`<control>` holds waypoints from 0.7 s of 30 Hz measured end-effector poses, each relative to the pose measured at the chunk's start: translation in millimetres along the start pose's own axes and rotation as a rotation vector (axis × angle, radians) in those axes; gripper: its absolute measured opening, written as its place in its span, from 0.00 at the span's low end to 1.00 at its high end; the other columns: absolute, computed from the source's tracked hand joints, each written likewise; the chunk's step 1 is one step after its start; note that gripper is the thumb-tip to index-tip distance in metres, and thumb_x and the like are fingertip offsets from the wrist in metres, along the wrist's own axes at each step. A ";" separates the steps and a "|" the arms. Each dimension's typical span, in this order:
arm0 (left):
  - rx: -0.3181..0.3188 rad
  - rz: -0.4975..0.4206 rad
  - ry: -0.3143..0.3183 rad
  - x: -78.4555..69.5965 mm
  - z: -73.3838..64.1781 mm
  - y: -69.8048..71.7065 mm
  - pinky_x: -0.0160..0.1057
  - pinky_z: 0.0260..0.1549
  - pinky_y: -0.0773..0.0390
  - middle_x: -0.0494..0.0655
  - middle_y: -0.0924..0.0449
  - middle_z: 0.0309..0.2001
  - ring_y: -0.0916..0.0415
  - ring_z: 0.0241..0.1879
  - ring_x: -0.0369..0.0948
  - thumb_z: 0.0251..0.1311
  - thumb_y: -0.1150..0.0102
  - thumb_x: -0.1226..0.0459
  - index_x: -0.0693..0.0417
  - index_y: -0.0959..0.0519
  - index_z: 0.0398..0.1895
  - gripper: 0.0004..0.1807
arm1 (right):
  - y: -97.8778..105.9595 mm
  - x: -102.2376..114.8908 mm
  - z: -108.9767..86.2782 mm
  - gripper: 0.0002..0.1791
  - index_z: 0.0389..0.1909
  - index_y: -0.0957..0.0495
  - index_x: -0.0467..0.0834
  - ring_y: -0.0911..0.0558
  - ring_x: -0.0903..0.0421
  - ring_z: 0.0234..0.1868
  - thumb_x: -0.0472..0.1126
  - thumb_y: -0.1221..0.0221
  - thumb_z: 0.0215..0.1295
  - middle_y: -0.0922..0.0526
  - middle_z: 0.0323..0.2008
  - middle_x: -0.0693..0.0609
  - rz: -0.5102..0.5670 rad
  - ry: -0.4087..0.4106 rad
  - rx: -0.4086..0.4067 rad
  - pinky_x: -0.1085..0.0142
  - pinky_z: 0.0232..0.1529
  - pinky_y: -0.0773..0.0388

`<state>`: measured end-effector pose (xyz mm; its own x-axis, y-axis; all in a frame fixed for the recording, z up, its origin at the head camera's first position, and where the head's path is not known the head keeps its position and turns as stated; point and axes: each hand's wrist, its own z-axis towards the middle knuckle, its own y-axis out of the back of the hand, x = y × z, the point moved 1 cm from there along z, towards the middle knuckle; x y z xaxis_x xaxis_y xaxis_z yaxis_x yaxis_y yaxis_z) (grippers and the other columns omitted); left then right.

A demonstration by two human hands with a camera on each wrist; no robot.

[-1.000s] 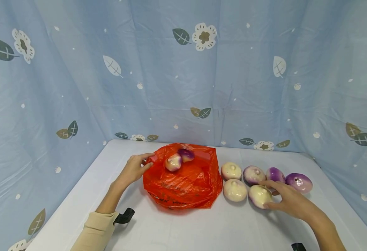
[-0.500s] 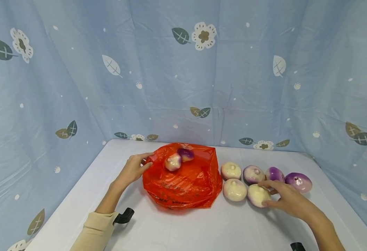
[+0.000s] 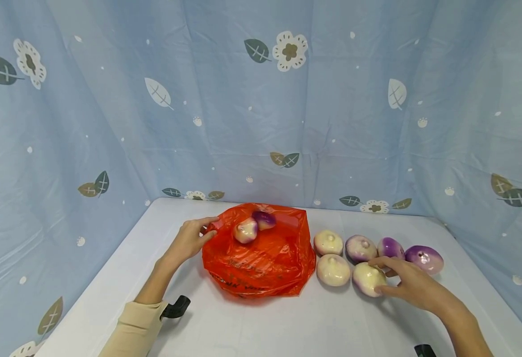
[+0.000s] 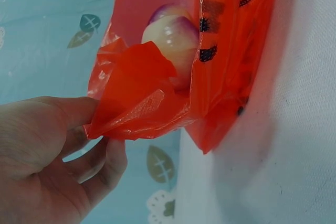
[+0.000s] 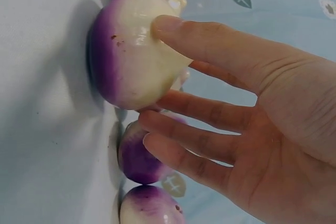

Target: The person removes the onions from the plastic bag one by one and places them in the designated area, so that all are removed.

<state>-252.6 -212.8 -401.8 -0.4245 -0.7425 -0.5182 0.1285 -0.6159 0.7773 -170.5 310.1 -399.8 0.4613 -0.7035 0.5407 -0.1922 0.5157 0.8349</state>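
Note:
A red plastic bag point(image 3: 261, 258) lies with its mouth spread on the white table. At its left edge, my left hand point(image 3: 191, 242) pinches the bag's rim; thumb and fingers meet on the film in the left wrist view. Inside are two purple-and-white turnips point(image 3: 246, 231). To the right, my right hand point(image 3: 410, 282) holds a glossy turnip point(image 5: 134, 51) between thumb and fingertips, its pale pointed end up and its purple side down, close over the table. Another pale turnip point(image 3: 334, 270) sits just left of the held one.
Behind the held turnip stands a row of turnips: a pale one point(image 3: 328, 243), a mauve one point(image 3: 361, 248), then purple ones point(image 3: 424, 259) at the far right. A blue patterned curtain point(image 3: 261, 99) hangs round the table's back and sides.
The turnip in my right hand has shifted and turned slightly. My left hand and the bag stay in place.

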 end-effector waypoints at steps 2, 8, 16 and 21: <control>0.000 -0.003 -0.004 0.0 0.0 0.4 0.30 0.22 0.27 0.53 0.14 0.37 0.24 0.30 0.42 0.58 0.35 0.70 0.58 0.20 0.57 0.21 | 1.3 1.5 -0.4 0.29 0.56 0.25 0.40 0.18 0.51 0.45 0.47 0.30 0.56 0.21 0.52 0.44 -0.006 -0.017 0.005 0.65 0.37 0.17; 0.006 -0.002 0.000 -0.9 0.7 0.1 0.30 0.23 0.27 0.52 0.14 0.38 0.24 0.30 0.41 0.58 0.35 0.70 0.57 0.20 0.57 0.21 | 5.3 9.5 0.8 0.30 0.56 0.25 0.39 0.18 0.41 0.48 0.50 0.31 0.57 0.21 0.54 0.41 -0.027 -0.078 -0.013 0.59 0.38 0.17; 0.012 0.000 0.012 -1.6 0.2 -0.1 0.30 0.23 0.27 0.53 0.14 0.38 0.24 0.31 0.42 0.58 0.35 0.70 0.57 0.20 0.57 0.21 | 8.5 27.8 13.5 0.28 0.57 0.22 0.45 0.18 0.49 0.46 0.55 0.34 0.60 0.17 0.50 0.50 -0.131 -0.054 -0.073 0.57 0.44 0.18; 0.017 0.001 0.017 -2.0 0.5 0.2 0.30 0.23 0.27 0.52 0.14 0.38 0.24 0.31 0.41 0.59 0.35 0.69 0.57 0.20 0.58 0.21 | 12.3 37.9 25.7 0.28 0.59 0.24 0.44 0.17 0.49 0.46 0.54 0.35 0.61 0.17 0.53 0.47 -0.132 -0.031 -0.067 0.53 0.45 0.19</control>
<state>-252.2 -211.3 -400.4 -0.4091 -0.7476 -0.5233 0.1136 -0.6107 0.7837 -177.6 277.2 -366.4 0.4512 -0.7817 0.4305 -0.0729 0.4484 0.8908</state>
